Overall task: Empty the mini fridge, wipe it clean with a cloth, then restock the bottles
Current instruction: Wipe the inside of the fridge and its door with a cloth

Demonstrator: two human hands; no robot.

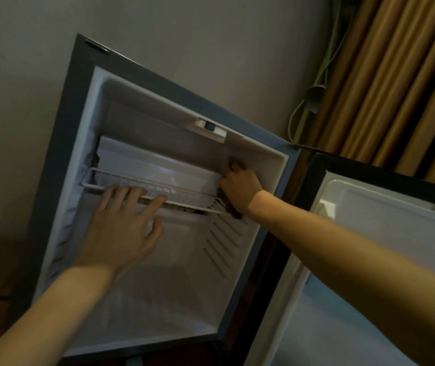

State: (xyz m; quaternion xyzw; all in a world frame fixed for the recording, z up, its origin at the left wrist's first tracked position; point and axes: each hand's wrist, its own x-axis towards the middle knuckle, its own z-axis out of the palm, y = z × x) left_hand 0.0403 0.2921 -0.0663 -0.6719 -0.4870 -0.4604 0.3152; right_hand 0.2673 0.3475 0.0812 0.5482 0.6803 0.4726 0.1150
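The grey mini fridge (60,143) stands open with a white, bottle-free interior. A white wire shelf (184,195) crosses its upper part. My left hand (124,228) lies flat with straight fingers resting on the shelf's front rail. My right hand (240,188) grips a dark brown cloth (233,208) and presses it against the right inner wall where the shelf ends. Most of the cloth is hidden behind that hand. No bottles are in view.
The fridge door (369,233) hangs open to the right, its white inner liner facing me. Tan curtains (396,75) and a pale cable (316,96) hang behind it. A grey wall (158,30) rises behind the fridge. A thermostat knob (209,127) sits under the fridge ceiling.
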